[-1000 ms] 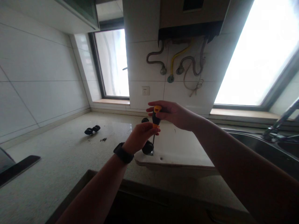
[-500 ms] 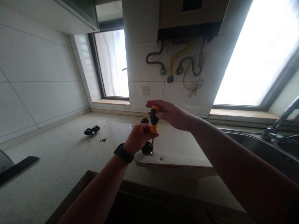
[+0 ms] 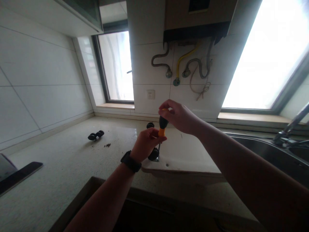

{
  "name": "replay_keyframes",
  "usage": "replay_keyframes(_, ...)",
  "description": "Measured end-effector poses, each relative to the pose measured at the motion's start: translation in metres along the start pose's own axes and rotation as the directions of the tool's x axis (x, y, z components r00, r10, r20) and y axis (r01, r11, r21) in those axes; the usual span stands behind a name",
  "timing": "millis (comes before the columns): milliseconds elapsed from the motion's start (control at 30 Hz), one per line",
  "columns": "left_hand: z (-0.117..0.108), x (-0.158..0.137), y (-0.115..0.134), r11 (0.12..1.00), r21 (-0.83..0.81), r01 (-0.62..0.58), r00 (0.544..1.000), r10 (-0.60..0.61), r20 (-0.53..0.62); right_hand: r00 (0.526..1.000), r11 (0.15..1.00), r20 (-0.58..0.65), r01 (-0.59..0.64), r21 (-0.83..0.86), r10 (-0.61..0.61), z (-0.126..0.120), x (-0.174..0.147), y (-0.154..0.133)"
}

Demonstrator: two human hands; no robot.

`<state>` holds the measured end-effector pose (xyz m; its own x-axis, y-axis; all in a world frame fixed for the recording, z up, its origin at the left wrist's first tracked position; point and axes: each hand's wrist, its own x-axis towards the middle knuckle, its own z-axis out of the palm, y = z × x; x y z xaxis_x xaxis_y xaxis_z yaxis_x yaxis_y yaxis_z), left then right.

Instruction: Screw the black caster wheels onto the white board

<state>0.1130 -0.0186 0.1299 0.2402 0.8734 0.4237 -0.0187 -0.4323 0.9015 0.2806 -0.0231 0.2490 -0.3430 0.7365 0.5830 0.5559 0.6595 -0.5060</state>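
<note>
A screwdriver (image 3: 163,121) with a black and orange handle stands nearly upright, its shaft pointing down. My right hand (image 3: 172,112) grips the top of the handle with closed fingers. Lower down, my left hand (image 3: 149,141) pinches the orange collar of the handle. The tip meets the metal plate of a black caster wheel (image 3: 153,154) at the near left corner of a white panel (image 3: 190,151); the exact contact is too small to make out. Behind my left hand, another black caster wheel (image 3: 150,125) is partly hidden.
Two loose black casters (image 3: 96,135) lie on the speckled countertop (image 3: 72,161), with small screws (image 3: 107,145) beside them. A dark flat object (image 3: 21,175) lies at the left edge. To the right is a steel sink (image 3: 251,145) with a faucet (image 3: 287,135). An open drawer (image 3: 94,182) is below.
My right hand has gone from loosely spread fingers along the handle to a closed grip on its top, shifting slightly right. The left hand keeps its pinch on the collar.
</note>
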Motion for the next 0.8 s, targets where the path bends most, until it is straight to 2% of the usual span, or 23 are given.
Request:
replay_keyframes(67,-0.003,0.000,0.001,0.999,-0.049,0.008,0.999,-0.006,0.047,0.980,0.963,0.181,0.027,0.268,-0.078,-0.002,0.001,0.005)
replay_keyframes(100,-0.005,0.000,0.002,0.998,-0.063,0.014,0.997,-0.009,0.079,0.964,0.937,0.240,0.026,0.349,-0.116,-0.004,0.001,0.008)
replay_keyframes(167,-0.008,-0.001,0.006,0.998,-0.060,0.021,0.989,-0.012,0.146,0.955,0.931,0.266,0.026,0.363,-0.130,-0.006,0.002,0.012)
replay_keyframes(267,-0.008,-0.003,0.009,0.999,-0.023,0.024,0.983,-0.020,0.183,0.991,0.993,0.119,0.053,0.107,-0.066,-0.005,0.001,0.009)
replay_keyframes(367,-0.003,-0.004,0.009,0.999,0.031,0.029,0.996,-0.031,0.088,0.998,0.980,-0.051,0.029,-0.197,-0.040,-0.001,0.000,-0.003)
replay_keyframes(467,0.002,-0.002,0.008,1.000,0.021,0.004,1.000,-0.004,0.002,0.994,0.943,-0.090,0.021,-0.332,-0.054,0.004,0.000,-0.013)
replay_keyframes(533,0.003,-0.001,0.008,1.000,-0.022,-0.019,1.000,0.019,0.003,0.998,0.963,-0.023,0.057,-0.264,-0.066,0.004,0.000,-0.013)
replay_keyframes(600,-0.001,0.000,0.007,0.998,-0.053,-0.022,0.999,0.024,0.038,0.990,0.994,0.119,0.086,-0.064,-0.078,0.002,0.000,-0.008)
replay_keyframes(700,-0.009,0.002,0.007,0.994,-0.109,-0.004,0.991,0.018,0.136,0.940,0.979,0.312,0.083,0.187,-0.140,-0.003,0.000,0.002)
replay_keyframes(800,-0.015,0.003,0.008,0.985,-0.165,0.046,0.975,-0.008,0.221,0.940,0.968,0.311,0.064,0.241,-0.140,-0.004,0.001,0.009)
